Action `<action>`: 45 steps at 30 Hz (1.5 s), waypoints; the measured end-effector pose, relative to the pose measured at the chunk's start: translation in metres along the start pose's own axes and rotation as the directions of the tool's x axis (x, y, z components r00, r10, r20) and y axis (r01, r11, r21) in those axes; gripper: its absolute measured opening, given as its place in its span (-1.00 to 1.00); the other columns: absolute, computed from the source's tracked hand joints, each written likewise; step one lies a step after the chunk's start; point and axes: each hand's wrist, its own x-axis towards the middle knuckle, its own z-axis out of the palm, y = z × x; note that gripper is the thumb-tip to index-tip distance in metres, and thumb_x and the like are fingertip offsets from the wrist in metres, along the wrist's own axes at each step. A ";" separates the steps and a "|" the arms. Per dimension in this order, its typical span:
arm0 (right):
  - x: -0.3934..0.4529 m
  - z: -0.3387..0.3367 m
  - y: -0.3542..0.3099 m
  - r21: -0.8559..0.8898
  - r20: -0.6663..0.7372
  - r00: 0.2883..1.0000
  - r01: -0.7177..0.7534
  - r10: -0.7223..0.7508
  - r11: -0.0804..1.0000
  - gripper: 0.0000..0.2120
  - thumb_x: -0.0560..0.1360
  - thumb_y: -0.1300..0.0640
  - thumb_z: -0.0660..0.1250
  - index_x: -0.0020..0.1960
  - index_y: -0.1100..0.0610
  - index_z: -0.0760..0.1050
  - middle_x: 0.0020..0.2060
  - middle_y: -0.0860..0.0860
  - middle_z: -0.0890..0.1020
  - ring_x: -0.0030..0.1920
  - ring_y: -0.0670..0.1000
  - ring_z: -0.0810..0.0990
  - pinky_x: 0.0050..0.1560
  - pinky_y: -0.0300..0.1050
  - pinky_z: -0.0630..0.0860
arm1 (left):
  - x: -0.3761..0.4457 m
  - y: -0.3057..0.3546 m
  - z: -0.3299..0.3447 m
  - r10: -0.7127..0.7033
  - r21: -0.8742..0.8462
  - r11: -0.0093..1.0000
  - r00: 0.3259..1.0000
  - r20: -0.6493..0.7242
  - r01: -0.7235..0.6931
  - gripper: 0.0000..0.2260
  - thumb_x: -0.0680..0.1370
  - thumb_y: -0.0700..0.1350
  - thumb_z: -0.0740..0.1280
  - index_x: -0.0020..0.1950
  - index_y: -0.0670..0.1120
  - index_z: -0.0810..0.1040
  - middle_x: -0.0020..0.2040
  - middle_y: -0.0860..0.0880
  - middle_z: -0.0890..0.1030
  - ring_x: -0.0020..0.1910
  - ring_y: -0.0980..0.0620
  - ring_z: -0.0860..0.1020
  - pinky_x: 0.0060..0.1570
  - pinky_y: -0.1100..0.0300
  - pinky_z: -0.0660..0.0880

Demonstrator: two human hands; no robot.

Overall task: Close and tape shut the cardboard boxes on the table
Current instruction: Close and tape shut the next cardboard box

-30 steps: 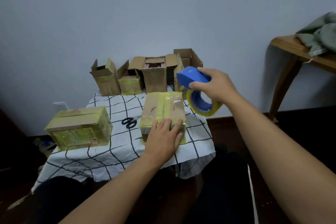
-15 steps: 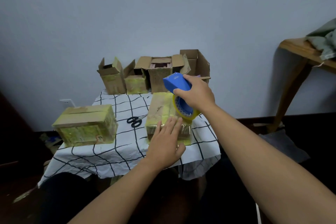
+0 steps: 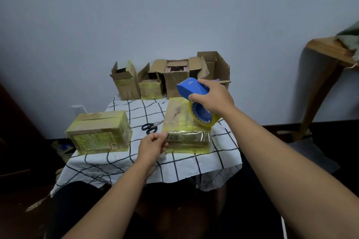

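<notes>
- The left hand (image 3: pixel 154 144), flat on the centre box (image 3: pixel 186 126) 0.5 s ago, now has its fingers curled at the near-left corner, apparently pinching tape.
- The right hand (image 3: pixel 212 99) grips the blue tape dispenser (image 3: pixel 192 88), lowered over that box.
- Likely the next strip starts here; 4 boxes (image 3: pixel 174 79) at the tabletop's (image 3: pixel 136 161) back remain open.

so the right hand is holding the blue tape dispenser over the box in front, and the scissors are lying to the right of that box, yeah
Not quite. The head view shows the scissors lying on the tablecloth to the left of the box in front, between it and the taped box on the left. The rest is right: the right hand holds the blue tape dispenser over that box.
</notes>
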 end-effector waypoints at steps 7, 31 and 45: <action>0.001 -0.002 0.004 0.069 0.018 1.000 -0.006 0.005 0.998 -0.28 0.37 -0.20 0.47 0.48 -0.12 0.36 0.30 -0.09 0.50 0.22 0.01 0.50 0.20 0.14 0.52 | 0.005 -0.010 -0.003 0.100 0.147 0.984 0.995 -0.019 -0.096 -0.81 0.60 -0.06 0.36 -0.11 -0.16 0.58 -0.16 -0.08 0.64 -0.12 -0.04 0.59 0.06 0.00 0.56; 0.003 0.000 0.009 0.102 0.033 0.999 0.030 -0.034 0.994 -0.27 0.36 -0.19 0.49 0.48 -0.11 0.37 0.34 -0.09 0.49 0.24 -0.02 0.49 0.23 0.13 0.52 | 0.000 -0.010 0.009 0.190 0.154 0.973 0.976 -0.107 -0.173 -0.89 0.62 -0.17 0.24 -0.10 -0.08 0.49 -0.24 -0.05 0.59 -0.19 -0.03 0.56 -0.14 0.10 0.47; 0.002 0.002 0.009 0.110 0.010 1.000 0.021 -0.023 0.994 -0.28 0.35 -0.19 0.50 0.47 -0.12 0.39 0.32 -0.10 0.50 0.22 -0.02 0.50 0.21 0.11 0.52 | -0.011 -0.010 0.029 0.182 0.110 0.983 0.892 -0.413 -0.150 -0.93 0.61 -0.13 0.30 0.06 -0.05 0.56 -0.04 -0.03 0.62 -0.07 0.05 0.56 -0.11 0.24 0.39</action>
